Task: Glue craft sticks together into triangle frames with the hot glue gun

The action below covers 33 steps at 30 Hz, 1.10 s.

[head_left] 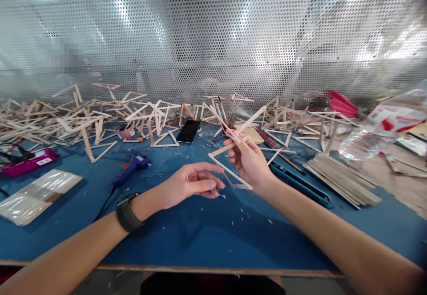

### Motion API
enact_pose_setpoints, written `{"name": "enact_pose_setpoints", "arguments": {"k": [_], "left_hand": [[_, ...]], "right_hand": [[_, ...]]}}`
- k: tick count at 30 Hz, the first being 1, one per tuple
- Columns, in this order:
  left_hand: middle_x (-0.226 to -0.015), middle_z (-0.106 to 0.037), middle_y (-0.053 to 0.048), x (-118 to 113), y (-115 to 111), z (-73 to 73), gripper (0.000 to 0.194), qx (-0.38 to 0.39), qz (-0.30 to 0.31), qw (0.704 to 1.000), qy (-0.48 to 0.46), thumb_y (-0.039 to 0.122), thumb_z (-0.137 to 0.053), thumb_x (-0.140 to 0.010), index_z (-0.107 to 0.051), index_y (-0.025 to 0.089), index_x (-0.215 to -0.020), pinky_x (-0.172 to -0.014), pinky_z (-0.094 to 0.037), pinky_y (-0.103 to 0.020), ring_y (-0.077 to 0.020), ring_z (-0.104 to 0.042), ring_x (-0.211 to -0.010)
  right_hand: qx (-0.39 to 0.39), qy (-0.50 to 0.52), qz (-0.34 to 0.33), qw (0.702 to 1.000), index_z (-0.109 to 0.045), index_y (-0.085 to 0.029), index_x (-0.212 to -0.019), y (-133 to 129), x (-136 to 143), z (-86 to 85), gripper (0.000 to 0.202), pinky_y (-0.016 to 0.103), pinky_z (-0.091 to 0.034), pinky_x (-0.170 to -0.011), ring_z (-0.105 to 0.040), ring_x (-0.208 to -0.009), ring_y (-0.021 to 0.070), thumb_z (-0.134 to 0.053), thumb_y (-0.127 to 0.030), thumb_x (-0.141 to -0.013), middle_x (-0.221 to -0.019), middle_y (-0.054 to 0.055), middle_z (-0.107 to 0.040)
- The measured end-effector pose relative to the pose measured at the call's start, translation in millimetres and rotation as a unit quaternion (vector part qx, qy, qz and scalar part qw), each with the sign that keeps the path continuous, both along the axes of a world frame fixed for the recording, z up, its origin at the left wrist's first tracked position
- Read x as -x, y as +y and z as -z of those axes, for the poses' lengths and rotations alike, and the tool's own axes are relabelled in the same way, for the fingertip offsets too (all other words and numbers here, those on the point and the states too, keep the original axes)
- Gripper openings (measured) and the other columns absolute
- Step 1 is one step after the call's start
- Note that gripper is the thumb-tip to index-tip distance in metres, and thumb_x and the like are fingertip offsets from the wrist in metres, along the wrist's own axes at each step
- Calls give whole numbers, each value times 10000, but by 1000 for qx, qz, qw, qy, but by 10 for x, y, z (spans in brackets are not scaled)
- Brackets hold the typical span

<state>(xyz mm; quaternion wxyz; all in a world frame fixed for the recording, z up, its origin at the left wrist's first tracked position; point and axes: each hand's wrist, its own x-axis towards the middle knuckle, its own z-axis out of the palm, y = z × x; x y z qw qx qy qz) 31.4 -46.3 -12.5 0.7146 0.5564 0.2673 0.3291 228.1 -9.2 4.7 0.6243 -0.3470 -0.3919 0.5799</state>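
My right hand (246, 159) pinches a joined frame of thin wooden sticks (230, 170) above the blue tabletop (200, 237). Some sticks rise past the fingers toward the back, while an angled part hangs to the left of the hand. Just left of this part is my left hand (196, 180), its fingers apart and slightly curved, with nothing held in them. A dark watch band circles the left wrist. Left of that hand lies a blue glue gun (131, 167).
Many wooden stick frames (155, 110) are piled along the back before a perforated metal screen (200, 33). A phone (188, 131) lies mid-table. At right are loose flat sticks (340, 179), a teal tool (300, 184) and a plastic bottle (376, 126); a purple power strip (30, 162) is at left.
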Motion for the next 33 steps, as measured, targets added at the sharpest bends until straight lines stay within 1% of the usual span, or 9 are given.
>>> {"name": "enact_pose_setpoints", "arguments": {"k": [3, 6, 14, 20, 22, 25, 28, 30, 33], "left_hand": [[-932, -770, -88, -29, -31, -17, 455, -31, 45, 998, 32, 279, -746, -901, -648, 220, -1341, -708, -569, -256, -130, -704, -710], [-872, -765, -75, -81, -63, -22, 508, -61, 56, 995, 63, 288, -762, -882, -636, 214, -1368, -646, -534, -241, -109, -655, -613], [-775, -735, -35, -181, -109, 29, 417, -118, 21, 983, 140, 414, -795, -829, -752, 205, -1187, -478, -439, -210, -80, -562, -464], [-773, -726, -29, -200, -122, 50, 369, -147, -5, 976, 159, 432, -795, -824, -769, 198, -1108, -459, -453, -207, -84, -563, -452], [-763, -732, -28, -196, -129, 61, 331, -178, -21, 968, 173, 443, -766, -851, -785, 207, -1082, -456, -450, -208, -91, -569, -446], [-769, -763, -41, -186, -141, 52, 238, -282, -58, 937, 201, 411, -705, -912, -820, 239, -1030, -556, -496, -237, -130, -636, -526], [-945, -806, -57, -185, -154, 24, 177, -373, -86, 902, 198, 340, -683, -936, -837, 285, -1005, -818, -535, -302, -213, -734, -827], [-1017, -806, -52, -193, -163, 9, 169, -385, -87, 899, 188, 303, -688, -931, -835, 301, -1015, -920, -512, -330, -244, -733, -959], [-1024, -804, -50, -200, -177, -2, 171, -377, -87, 903, 185, 262, -700, -916, -832, 301, -1017, -951, -500, -345, -257, -730, -984]], "right_hand": [[7, 1, -2, 1000, -750, -246, -1060, -16, 10, -8, 355, 171, -396, -465, -506, -570, 53, -813, -449, -775, -856, -21, -705], [13, 0, 0, 1000, -755, -243, -1043, -44, 35, -23, 356, 174, -399, -464, -504, -571, 55, -823, -445, -757, -860, -19, -708], [22, 9, -11, 1000, -748, -238, -1023, -88, 98, -12, 370, 173, -400, -465, -496, -565, 56, -840, -450, -735, -822, -27, -695], [13, 1, -20, 1000, -748, -240, -1041, -120, 149, 15, 368, 184, -408, -478, -507, -574, 63, -821, -464, -759, -813, -26, -695], [15, -5, -22, 1000, -745, -243, -1050, -135, 158, 12, 364, 190, -408, -480, -508, -572, 66, -812, -466, -771, -817, -25, -698], [16, -6, -23, 1000, -739, -239, -1048, -158, 166, -7, 364, 196, -407, -480, -506, -569, 67, -809, -467, -773, -813, -24, -697], [11, -5, -28, 1000, -737, -238, -1041, -176, 173, -31, 360, 197, -399, -475, -499, -563, 65, -808, -470, -775, -802, -26, -691], [7, -10, -30, 999, -737, -244, -1036, -186, 179, -41, 351, 201, -397, -471, -493, -556, 66, -798, -479, -782, -795, -28, -688], [7, -12, -30, 999, -738, -246, -1034, -192, 183, -42, 346, 208, -402, -474, -493, -557, 72, -796, -473, -779, -787, -30, -686]]}}
